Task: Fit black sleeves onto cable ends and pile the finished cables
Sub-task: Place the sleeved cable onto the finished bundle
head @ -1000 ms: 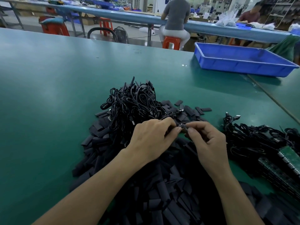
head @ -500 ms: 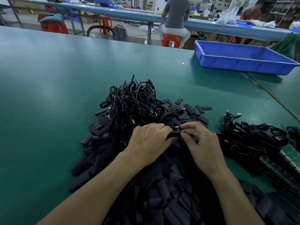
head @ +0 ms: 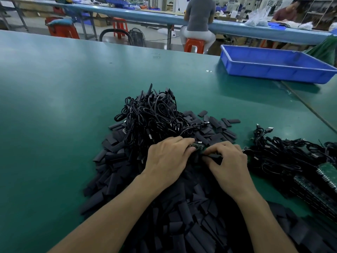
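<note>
My left hand point(head: 168, 158) pinches a cable end point(head: 196, 146), a small green board with metal parts, just above a big heap of flat black sleeves point(head: 175, 216). My right hand point(head: 228, 164) holds a black sleeve point(head: 212, 157) whose mouth meets that board. Behind the hands lies a tangled pile of black cables point(head: 151, 115). Another pile of black cables point(head: 284, 154) lies to the right on the green table point(head: 54, 115).
Green circuit boards point(head: 326, 178) sit at the right edge beside the right cable pile. A blue plastic tray point(head: 273, 64) stands at the back right. Beyond the table's far edge are red stools, a long blue bench and seated people.
Both hands have sunk slightly toward the sleeve heap. The green board end now shows between the fingertips, and my right hand has brought a sleeve up to it.
</note>
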Demonstrator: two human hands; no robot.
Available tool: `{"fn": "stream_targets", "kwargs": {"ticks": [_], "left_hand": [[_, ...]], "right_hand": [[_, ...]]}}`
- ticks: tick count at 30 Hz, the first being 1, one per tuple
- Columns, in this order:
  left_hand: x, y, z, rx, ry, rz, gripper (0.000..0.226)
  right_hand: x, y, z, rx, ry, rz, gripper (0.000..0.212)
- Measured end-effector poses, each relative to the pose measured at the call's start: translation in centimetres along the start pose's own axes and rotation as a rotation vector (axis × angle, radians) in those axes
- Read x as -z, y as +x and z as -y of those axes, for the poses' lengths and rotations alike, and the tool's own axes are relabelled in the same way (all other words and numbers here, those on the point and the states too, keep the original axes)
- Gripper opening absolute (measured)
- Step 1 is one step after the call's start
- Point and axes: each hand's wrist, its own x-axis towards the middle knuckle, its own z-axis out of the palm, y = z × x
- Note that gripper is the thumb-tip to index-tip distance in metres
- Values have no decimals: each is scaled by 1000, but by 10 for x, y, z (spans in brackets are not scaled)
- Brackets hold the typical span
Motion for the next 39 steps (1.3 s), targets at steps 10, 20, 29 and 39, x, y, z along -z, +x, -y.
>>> {"fn": "stream_targets", "kwargs": {"ticks": [10, 20, 29, 39], "left_hand": [[1, 0, 1, 0, -56, -27, 42], [0, -1, 3, -14, -54, -20, 31], [-1, 0, 2, 11, -99, -56, 37], [1, -4, 0, -59, -115, -211, 18]], "right_hand": [[4, 2, 0, 38, 460, -274, 17], [2, 4, -7, 39, 399, -206, 14], [-1, 4, -10, 33, 385, -190, 18], [0, 4, -10, 14, 328, -162, 27]]}}
